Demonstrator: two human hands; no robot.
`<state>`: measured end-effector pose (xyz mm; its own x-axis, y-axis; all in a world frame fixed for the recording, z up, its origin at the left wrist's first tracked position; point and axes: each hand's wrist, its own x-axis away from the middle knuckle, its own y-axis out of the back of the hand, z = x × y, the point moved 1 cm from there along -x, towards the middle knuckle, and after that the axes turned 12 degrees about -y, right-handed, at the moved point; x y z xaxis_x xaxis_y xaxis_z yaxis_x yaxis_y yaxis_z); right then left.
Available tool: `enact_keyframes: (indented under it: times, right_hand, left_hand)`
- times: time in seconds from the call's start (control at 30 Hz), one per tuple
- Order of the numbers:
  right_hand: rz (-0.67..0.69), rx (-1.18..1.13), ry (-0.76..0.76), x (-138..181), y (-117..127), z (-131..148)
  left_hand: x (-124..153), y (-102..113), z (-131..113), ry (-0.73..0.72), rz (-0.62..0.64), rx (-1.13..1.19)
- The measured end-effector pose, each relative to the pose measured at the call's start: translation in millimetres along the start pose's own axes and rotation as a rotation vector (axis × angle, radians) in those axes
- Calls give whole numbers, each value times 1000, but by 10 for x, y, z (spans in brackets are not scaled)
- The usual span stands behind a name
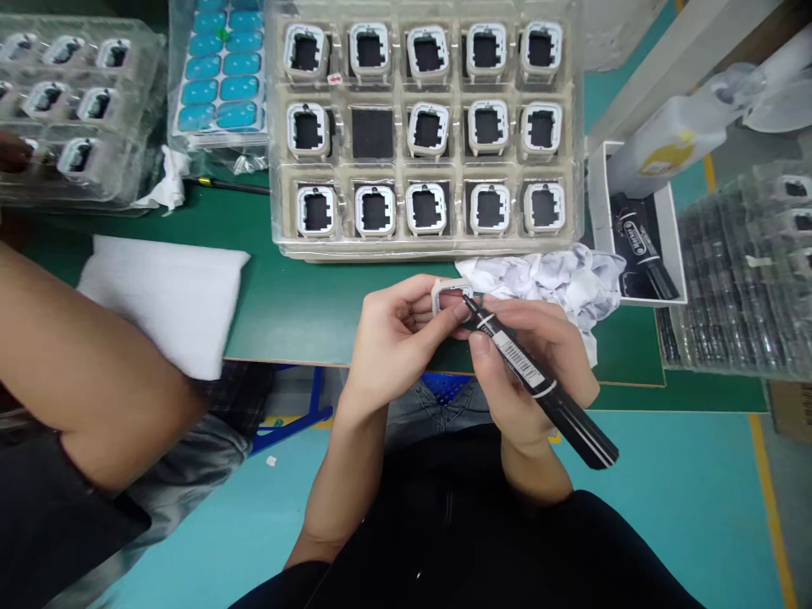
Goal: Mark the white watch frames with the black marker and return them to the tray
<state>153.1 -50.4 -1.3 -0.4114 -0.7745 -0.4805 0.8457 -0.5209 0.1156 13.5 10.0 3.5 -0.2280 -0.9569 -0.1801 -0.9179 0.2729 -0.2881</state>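
My left hand [397, 338] pinches a small white square frame [442, 296], like a watch case, by its lower side. In my right hand [533, 364] is a black marker pen [523, 364] with a barcode label, held slantwise. Its tip touches or almost touches the right side of the frame; which of these I cannot tell. Just beyond my hands, a clear plastic tray [431, 249] holds rows of similar white frames over dark pads. One pocket [372, 133] in its middle row shows only the dark pad.
Crumpled white cloth [558, 279] lies right of my hands. Beyond it, a white box [682, 292] holds a bottle [666, 148] and another marker [640, 245]. Stacked trays [742, 288] stand right. At left are a folded white cloth [165, 296], blue pieces [222, 68] and a co-worker's arm [95, 364].
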Motion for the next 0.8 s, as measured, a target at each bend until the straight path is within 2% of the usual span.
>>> enact_keyframes:
  times: [0.8]
  right_hand:
    - [17, 65, 10, 16, 11, 14]
  left_hand:
    - [-2, 0, 29, -30, 15, -48]
